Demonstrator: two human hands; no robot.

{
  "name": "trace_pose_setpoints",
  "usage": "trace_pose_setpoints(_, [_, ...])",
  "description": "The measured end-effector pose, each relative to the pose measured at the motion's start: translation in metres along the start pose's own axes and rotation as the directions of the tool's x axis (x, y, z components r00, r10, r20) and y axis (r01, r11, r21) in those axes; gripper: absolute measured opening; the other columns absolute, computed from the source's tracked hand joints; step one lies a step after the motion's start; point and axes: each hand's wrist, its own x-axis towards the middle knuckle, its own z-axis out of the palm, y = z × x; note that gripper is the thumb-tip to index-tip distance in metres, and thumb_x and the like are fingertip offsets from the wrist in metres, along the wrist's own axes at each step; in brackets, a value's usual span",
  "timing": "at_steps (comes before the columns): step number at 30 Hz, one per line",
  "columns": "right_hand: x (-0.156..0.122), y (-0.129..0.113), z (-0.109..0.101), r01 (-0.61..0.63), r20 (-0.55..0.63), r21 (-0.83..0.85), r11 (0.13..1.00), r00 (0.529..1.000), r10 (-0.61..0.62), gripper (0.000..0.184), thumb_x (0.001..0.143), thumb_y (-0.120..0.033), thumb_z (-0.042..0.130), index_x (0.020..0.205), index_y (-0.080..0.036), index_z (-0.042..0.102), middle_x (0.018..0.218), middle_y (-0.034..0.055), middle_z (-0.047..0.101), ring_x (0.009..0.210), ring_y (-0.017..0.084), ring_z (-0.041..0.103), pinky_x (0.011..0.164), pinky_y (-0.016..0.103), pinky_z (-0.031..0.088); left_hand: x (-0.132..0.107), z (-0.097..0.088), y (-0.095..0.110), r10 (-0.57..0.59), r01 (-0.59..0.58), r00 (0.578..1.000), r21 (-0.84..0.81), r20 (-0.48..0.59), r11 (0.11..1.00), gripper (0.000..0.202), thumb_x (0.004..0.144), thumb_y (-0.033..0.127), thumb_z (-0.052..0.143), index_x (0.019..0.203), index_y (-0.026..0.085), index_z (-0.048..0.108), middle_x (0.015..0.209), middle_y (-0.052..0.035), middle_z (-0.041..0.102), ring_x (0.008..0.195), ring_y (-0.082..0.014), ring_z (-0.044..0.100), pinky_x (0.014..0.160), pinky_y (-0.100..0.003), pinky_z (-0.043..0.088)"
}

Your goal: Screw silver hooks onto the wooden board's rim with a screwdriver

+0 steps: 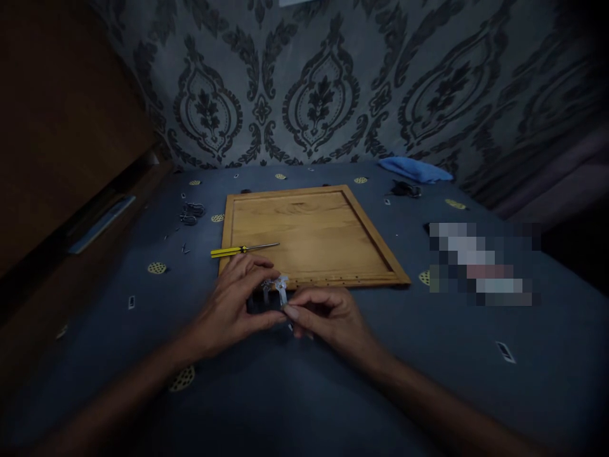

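Note:
My left hand (235,304) and my right hand (323,317) meet just in front of the near edge of a wooden tray (375,244). Between their pinched fingertips is a small pale, clear plastic part (280,289); its exact shape is hard to make out in the dim light. Both hands have fingers closed on it. A yellow-handled screwdriver (242,250) lies across the tray's left near corner, just beyond my left hand.
The surface is a blue patterned cloth (428,368). Small metal bits and rings (190,212) lie at the left back. A blue cloth bundle (413,169) and a dark small object (404,188) sit at the back right. A wooden cabinet (61,139) stands left.

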Motion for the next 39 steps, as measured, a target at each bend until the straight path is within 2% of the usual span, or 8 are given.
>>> trace_pose_setpoints(7, [-0.001,0.001,0.001,0.047,0.043,-0.058,0.997,0.998,-0.044,0.015,0.081,-0.036,0.075,0.072,-0.023,0.075,0.058,-0.0032,0.063,0.049,0.009,0.057,0.049,0.022,0.045,0.000,0.001,0.004,-0.013,0.011,0.999,0.039,0.041,0.999,0.035,0.084,0.031,0.075,0.115,0.022,0.060,0.120,-0.0085,0.060,0.114,-0.0280,0.055,0.096,-0.045,0.046])
trace_pose_setpoints(11, [-0.003,-0.004,0.001,0.149,0.037,-0.180,0.972,0.989,-0.144,0.016,0.085,-0.030,0.070,0.072,-0.022,0.074,0.057,-0.0025,0.063,0.050,0.010,0.058,0.049,0.023,0.043,0.006,-0.001,0.007,-0.048,0.047,0.996,0.016,0.074,0.999,0.033,0.079,0.024,0.075,0.109,0.021,0.060,0.115,-0.0069,0.060,0.110,-0.0266,0.056,0.094,-0.042,0.045])
trace_pose_setpoints(16, [-0.001,-0.017,-0.012,0.186,-0.176,-0.354,0.917,0.949,-0.260,0.020,0.091,-0.033,0.065,0.078,-0.021,0.073,0.060,-0.0010,0.066,0.055,0.013,0.060,0.056,0.027,0.048,0.025,-0.011,0.008,-0.118,0.120,0.993,-0.106,0.025,0.987,0.033,0.078,0.025,0.075,0.108,0.022,0.061,0.113,-0.0064,0.061,0.114,-0.0271,0.056,0.097,-0.042,0.043])
trace_pose_setpoints(19, [0.003,-0.019,-0.022,0.195,-0.263,-0.472,0.860,0.900,-0.348,0.021,0.093,-0.030,0.062,0.075,-0.021,0.071,0.066,0.0011,0.068,0.062,0.016,0.064,0.061,0.028,0.049,0.033,-0.012,0.006,-0.188,0.199,0.979,-0.178,0.073,0.964,0.033,0.079,0.028,0.076,0.108,0.022,0.062,0.112,-0.0057,0.061,0.113,-0.0266,0.056,0.098,-0.042,0.042])
trace_pose_setpoints(26, [0.007,0.003,-0.028,0.438,0.020,-0.748,0.498,0.765,-0.643,0.013,0.094,-0.015,0.058,0.093,-0.021,0.070,0.092,0.0067,0.073,0.087,0.022,0.070,0.076,0.036,0.055,0.027,0.010,0.006,-0.187,0.171,0.969,0.106,0.159,0.979,0.027,0.077,0.027,0.079,0.100,0.020,0.065,0.111,-0.0059,0.062,0.108,-0.0281,0.054,0.093,-0.044,0.044])
trace_pose_setpoints(30, [0.004,0.011,-0.030,0.491,0.186,-0.815,0.307,0.724,-0.664,0.017,0.094,-0.011,0.058,0.105,-0.017,0.069,0.097,0.0096,0.073,0.088,0.023,0.069,0.076,0.039,0.054,0.023,0.013,0.008,-0.165,0.129,0.971,0.201,0.173,0.971,0.028,0.079,0.030,0.079,0.101,0.019,0.066,0.111,-0.0059,0.061,0.106,-0.0277,0.054,0.092,-0.044,0.045])
trace_pose_setpoints(35, [0.003,0.009,-0.029,0.503,0.248,-0.810,0.301,0.759,-0.601,0.023,0.097,-0.013,0.056,0.113,-0.019,0.071,0.101,0.0090,0.074,0.090,0.024,0.066,0.079,0.042,0.053,0.021,0.012,0.007,-0.166,0.123,0.971,0.237,0.169,0.964,0.027,0.080,0.028,0.078,0.102,0.019,0.067,0.110,-0.0060,0.060,0.107,-0.0277,0.054,0.092,-0.043,0.046])
trace_pose_setpoints(39, [0.004,0.008,-0.028,0.542,0.292,-0.781,0.311,0.756,-0.586,0.030,0.097,-0.012,0.058,0.123,-0.022,0.069,0.109,0.0078,0.076,0.100,0.024,0.066,0.087,0.045,0.054,0.021,0.012,0.008,-0.197,0.147,0.964,0.256,0.179,0.955,0.028,0.078,0.027,0.080,0.102,0.018,0.069,0.110,-0.0063,0.061,0.107,-0.0278,0.054,0.091,-0.043,0.046])
